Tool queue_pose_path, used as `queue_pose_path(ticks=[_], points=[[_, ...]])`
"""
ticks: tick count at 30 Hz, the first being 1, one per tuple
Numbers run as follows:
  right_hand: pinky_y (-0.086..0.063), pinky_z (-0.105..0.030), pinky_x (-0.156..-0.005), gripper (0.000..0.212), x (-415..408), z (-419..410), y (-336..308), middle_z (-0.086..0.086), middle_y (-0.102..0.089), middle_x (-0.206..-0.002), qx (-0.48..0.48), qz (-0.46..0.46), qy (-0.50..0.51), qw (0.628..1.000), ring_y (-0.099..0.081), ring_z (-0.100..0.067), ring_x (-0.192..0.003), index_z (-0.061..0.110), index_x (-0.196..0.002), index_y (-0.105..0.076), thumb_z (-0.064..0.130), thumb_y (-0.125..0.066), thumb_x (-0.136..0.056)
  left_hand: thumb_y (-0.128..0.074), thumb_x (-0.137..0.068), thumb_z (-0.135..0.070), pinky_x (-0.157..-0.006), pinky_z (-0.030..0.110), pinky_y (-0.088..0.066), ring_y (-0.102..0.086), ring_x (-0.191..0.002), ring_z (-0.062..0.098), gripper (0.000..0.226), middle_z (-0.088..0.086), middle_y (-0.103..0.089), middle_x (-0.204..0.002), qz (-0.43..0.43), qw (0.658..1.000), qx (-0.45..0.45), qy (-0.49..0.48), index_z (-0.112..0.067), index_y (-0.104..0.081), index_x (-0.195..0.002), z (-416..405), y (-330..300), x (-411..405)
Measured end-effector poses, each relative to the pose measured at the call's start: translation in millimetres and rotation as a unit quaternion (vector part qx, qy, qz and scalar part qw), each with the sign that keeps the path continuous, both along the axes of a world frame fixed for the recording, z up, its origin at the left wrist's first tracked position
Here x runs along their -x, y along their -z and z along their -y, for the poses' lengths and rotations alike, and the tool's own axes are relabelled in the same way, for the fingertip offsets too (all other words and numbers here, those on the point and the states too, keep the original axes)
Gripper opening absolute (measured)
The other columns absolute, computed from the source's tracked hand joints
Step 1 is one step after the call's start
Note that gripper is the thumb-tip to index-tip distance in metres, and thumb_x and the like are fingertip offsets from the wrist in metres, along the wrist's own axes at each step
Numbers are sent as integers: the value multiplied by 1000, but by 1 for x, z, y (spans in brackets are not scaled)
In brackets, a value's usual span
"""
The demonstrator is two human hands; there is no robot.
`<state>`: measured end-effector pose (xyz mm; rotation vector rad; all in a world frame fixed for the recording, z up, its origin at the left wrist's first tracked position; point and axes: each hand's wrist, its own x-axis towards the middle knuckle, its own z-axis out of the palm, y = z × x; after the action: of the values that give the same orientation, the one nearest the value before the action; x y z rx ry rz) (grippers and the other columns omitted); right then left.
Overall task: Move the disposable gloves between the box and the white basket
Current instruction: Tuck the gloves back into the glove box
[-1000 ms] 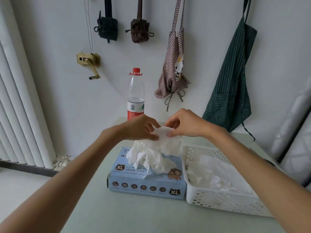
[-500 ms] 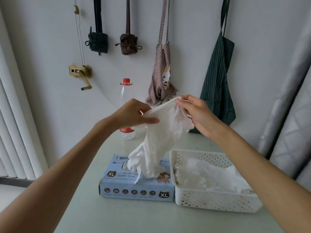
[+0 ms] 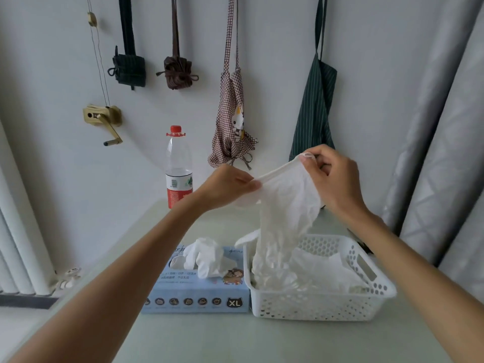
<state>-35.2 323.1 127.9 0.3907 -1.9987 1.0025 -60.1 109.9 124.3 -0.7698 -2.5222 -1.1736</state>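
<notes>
Both hands hold one glove (image 3: pixel 285 205) up over the basket (image 3: pixel 366 271).

The left hand (image 3: pixel 225 187) has its grip pinched on one end of the cuff and the right hand (image 3: pixel 332 176) pinches the other, so the glove hangs with its fingers trailing into the basket among other gloves. The box (image 3: pixel 193 294) lies on the counter (image 3: pixel 235 341) touching the basket's left side, another glove (image 3: pixel 207 255) bunched up from its slot.
</notes>
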Motion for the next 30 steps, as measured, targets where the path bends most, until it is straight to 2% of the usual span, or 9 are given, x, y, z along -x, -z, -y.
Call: queue_pose_path(ticks=[3, 6, 8, 13, 16, 22, 25, 28, 30], points=[[-40, -22, -56, 14, 0, -14, 2, 6, -58, -57, -18, 7, 17, 1000, -49, -8, -51, 19, -84, -68, 31, -64, -90, -63, -89, -23, -57, 10, -40, -50, -51, -4, 17, -6, -65, -67, 0, 1000, 2, -23, -9, -74, -88, -12, 4, 4], [-41, -28, -56, 16, -1, -22, 5, -5, -59, -55, -32, 18, 21, 999, -51, -21, -51, 16, -84, -68, 29, -63, -90, -58, -93, -22, -58, 18, -38, -46, -57, 5, 23, -3, -58, -64, 30, 999, 15, -13, -5, -72, -88, -21, 11, 4], [-41, -30, -54, 16, -2, -22, 7, -5, -57, -50, -52, 20, 34, 998, -47, -20, -47, 16, -84, -68, 30, -63, -91, -52, -96, -21, -56, 21, -34, -41, -57, 10, 29, -1, -50, -62, 42, 999, 13, -25, 2, -69, -90, -23, 14, 3], [-34, -26, -46, 19, -6, -2, 2, 4, -46, -41, -87, -26, 65, 994, -39, -16, -42, 16, -83, -67, 32, -61, -92, -45, -98, -24, -55, 21, -32, -41, -60, 9, 31, -2, -49, -67, 85, 991, -72, -68, -2, -66, -93, -20, 18, -1], [-32, -25, -47, 19, -6, 18, -3, 10, -42, -43, -64, -45, 65, 995, -39, -11, -41, 17, -86, -67, 32, -59, -93, -45, -98, -22, -60, 18, -35, -47, -68, 10, 23, 0, -56, -77, 86, 979, -160, -91, -10, -65, -93, -13, 17, -8], [-27, -19, -44, 14, -16, 47, -8, 11, -38, -35, 66, -30, -29, 997, -34, -8, -36, 17, -84, -61, 28, -60, -93, -45, -94, -18, -66, 29, -37, -48, -73, 17, 25, 7, -57, -81, 0, 953, -253, -166, -2, -64, -94, -1, -1, -19], [-35, -22, -50, 17, -14, 24, 3, 2, -55, -51, 132, 64, -54, 988, -40, -6, -46, 11, -82, -66, 26, -63, -90, -46, -95, -24, -70, 31, -44, -58, -80, 22, 22, 6, -66, -87, -43, 959, -202, -193, -14, -66, -95, -15, 8, -11], [-40, -23, -57, 20, -4, -19, 43, 0, -61, -65, 131, 220, 0, 967, -51, -11, -60, 10, -84, -71, 29, -66, -86, -47, -97, -32, -80, 37, -50, -62, -94, 31, 24, 9, -68, -105, -56, 979, -42, -191, -18, -64, -105, -46, 53, 10], [-39, -24, -59, 22, 3, -47, 77, 3, -62, -73, 98, 298, 72, 947, -58, -14, -71, 12, -90, -72, 32, -65, -86, -46, -97, -36, -77, 39, -51, -63, -93, 31, 25, 6, -70, -102, -57, 984, 66, -155, -21, -64, -103, -66, 90, 24]])
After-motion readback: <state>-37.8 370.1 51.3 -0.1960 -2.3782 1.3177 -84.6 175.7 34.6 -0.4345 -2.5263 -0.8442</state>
